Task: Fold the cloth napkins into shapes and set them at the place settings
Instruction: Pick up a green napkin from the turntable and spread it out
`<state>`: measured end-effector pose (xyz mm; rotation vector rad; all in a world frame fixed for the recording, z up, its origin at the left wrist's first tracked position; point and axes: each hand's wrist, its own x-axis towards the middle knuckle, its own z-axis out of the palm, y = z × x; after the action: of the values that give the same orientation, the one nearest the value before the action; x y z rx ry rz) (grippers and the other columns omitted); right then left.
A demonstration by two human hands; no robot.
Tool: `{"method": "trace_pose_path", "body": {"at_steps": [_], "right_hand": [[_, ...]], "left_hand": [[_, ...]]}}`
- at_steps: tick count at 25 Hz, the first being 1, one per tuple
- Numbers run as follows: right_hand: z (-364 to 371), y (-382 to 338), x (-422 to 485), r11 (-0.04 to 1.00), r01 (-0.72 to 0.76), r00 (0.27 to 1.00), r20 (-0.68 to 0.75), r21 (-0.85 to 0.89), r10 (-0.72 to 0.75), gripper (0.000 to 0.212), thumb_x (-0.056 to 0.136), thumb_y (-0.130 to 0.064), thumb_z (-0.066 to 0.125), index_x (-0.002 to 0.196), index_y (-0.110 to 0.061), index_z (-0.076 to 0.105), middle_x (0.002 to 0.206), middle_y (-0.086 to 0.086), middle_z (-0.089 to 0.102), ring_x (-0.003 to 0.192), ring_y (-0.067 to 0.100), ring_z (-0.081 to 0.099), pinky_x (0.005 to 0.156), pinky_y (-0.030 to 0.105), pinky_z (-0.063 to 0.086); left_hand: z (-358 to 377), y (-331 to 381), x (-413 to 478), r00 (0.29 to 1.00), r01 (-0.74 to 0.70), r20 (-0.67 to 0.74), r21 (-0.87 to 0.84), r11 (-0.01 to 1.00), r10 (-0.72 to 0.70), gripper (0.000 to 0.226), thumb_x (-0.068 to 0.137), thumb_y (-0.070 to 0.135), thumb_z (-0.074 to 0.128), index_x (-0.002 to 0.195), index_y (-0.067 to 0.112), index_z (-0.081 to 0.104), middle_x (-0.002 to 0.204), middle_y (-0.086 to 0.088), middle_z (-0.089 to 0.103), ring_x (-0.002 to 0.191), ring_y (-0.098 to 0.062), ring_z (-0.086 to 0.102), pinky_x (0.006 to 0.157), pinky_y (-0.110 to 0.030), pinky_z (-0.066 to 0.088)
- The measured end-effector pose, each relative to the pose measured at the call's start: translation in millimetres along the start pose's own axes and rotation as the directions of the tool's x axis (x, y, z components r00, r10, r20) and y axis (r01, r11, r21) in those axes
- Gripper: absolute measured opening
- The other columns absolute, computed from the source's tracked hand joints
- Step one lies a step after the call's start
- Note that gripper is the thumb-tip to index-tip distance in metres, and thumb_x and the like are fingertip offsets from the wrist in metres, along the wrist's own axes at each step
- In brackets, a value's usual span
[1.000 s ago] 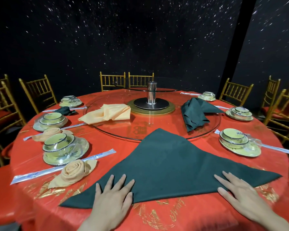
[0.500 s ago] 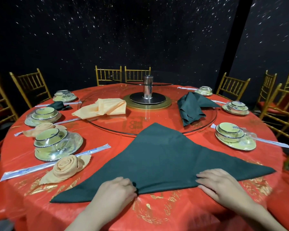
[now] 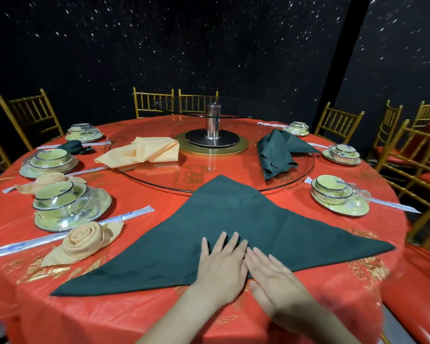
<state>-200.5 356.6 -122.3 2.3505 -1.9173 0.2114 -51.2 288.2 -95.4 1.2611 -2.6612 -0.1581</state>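
Lying flat beneath left hand [image 3: 221, 265], right hand [image 3: 276, 278]: dark green triangular napkin [image 3: 233, 214]

The dark green napkin [image 3: 229, 219] is matt woven cloth, the red table cover [image 3: 159, 316] looks like thin glossy plastic with gold print, the turntable [image 3: 233, 167] is clear smooth glass on a polished metal post [image 3: 212, 120], and the bowls [image 3: 60, 197] are wrapped in shiny transparent film.
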Motion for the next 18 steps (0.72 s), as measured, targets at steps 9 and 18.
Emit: {"method": "trace_pose_path", "body": {"at_steps": [9,18], "right_hand": [[-25,72,-30,0.968,-0.25,0.958,0.152,0.034,0.243,0.094,0.065,-0.061,-0.015,0.151,-0.025,0.001,0.155,-0.013,-0.01,0.136,-0.003,-0.016,0.11,0.018,-0.01],[-35,92,-13,0.902,-0.431,0.902,0.027,-0.004,0.431,0.06,0.094,-0.047,0.01,0.15,-0.024,0.018,0.158,-0.004,0.014,0.145,0.007,0.006,0.116,0.028,0.002]], "left_hand": [[10,2,3,0.983,0.069,0.168,0.043,0.997,-0.075,0.057,0.096,0.055,0.017,0.149,0.037,0.005,0.158,0.011,-0.004,0.145,-0.016,-0.011,0.112,-0.059,-0.007],[4,84,69,0.983,-0.163,0.071,-0.107,0.981,0.171,0.053,0.097,0.031,0.032,0.147,0.012,0.025,0.158,-0.004,0.013,0.146,-0.017,0.005,0.117,-0.041,0.004]]}}
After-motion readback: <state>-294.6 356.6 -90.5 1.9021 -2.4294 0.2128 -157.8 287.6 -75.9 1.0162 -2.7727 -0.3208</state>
